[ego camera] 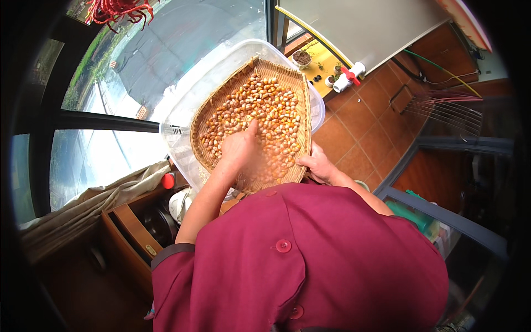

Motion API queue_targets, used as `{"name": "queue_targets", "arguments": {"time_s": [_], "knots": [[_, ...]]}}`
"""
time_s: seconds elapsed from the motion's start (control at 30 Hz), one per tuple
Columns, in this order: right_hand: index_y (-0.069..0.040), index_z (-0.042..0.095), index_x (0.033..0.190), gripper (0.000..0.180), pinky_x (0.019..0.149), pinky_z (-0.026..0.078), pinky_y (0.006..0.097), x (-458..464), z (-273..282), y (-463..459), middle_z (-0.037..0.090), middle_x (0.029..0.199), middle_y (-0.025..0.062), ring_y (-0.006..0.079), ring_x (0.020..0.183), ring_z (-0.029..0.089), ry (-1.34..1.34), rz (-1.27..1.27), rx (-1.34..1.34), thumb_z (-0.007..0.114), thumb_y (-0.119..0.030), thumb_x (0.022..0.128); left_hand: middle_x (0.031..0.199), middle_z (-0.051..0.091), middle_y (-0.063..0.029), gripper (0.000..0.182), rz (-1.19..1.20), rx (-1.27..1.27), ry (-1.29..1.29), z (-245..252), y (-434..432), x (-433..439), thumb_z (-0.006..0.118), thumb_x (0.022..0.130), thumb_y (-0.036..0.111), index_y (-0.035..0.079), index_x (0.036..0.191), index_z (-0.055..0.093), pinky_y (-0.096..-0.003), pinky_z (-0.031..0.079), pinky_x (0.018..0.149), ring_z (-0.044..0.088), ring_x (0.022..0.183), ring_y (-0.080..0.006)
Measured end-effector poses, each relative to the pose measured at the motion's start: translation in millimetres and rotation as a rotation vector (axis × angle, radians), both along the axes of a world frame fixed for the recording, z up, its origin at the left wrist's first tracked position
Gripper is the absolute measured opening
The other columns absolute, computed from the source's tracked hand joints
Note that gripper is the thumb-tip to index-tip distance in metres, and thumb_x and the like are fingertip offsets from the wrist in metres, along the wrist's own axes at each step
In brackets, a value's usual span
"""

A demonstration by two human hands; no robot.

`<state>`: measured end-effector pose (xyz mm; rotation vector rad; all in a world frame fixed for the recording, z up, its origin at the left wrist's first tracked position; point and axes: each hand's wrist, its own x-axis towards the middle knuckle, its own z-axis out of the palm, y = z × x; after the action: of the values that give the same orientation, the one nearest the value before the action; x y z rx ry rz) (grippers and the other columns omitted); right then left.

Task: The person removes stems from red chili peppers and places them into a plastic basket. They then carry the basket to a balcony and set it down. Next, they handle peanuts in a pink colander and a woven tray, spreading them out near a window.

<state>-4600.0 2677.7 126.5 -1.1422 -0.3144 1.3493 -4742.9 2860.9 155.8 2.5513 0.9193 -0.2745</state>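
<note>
A woven bamboo winnowing basket (277, 66), rounded at one end, is tilted in front of my body. It bears a spread layer of small brown, orange and pale nuts or seeds (265, 99). My right hand (319, 164) grips the basket's right rim, thumb on the inner side. Over the nuts is my left hand (240, 145), its index finger stretched toward them. Its other fingers curl under and are hidden, so whether they hold anything does not show. Beneath the basket stands a translucent plastic tub (176, 120), partly covered by it.
Windows (199, 37) line the left side, with a bunched curtain (124, 186) below. A wooden cabinet (132, 228) stands lower left. At right are a white valve with a red handle (350, 77), potted plants (302, 58), a wire rack (448, 112) and tiled floor (356, 124).
</note>
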Motion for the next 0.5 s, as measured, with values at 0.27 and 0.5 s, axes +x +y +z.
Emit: {"name": "queue_targets", "arguments": {"time_s": [0.27,0.5], "knots": [[0.002,0.033,0.133,0.065,0.096,0.041,0.0339,-7.0,3.3,0.4,0.051,0.122,0.0106,0.019,0.11,0.05,0.003,-0.044,0.031,0.055,0.002,0.072,0.088,0.066,-0.0194,0.029,0.227,0.067,-0.194,-3.9,41.8,16.8,0.058,0.085,0.024,0.014,0.113,0.061,-0.0444,0.05,0.07,0.064,0.082,-0.0358],[0.002,0.034,0.133,0.064,0.097,0.041,0.0337,-0.8,-3.2,-1.6,0.051,0.122,0.0106,0.019,0.11,0.051,-0.016,-0.006,0.02,0.056,0.002,0.072,0.089,0.066,-0.0175,0.056,0.133,0.006,-0.062,-1.2,37.9,61.7,0.058,0.086,0.027,0.017,0.137,0.036,-0.0458,0.05,0.066,0.064,0.078,-0.0329]]}}
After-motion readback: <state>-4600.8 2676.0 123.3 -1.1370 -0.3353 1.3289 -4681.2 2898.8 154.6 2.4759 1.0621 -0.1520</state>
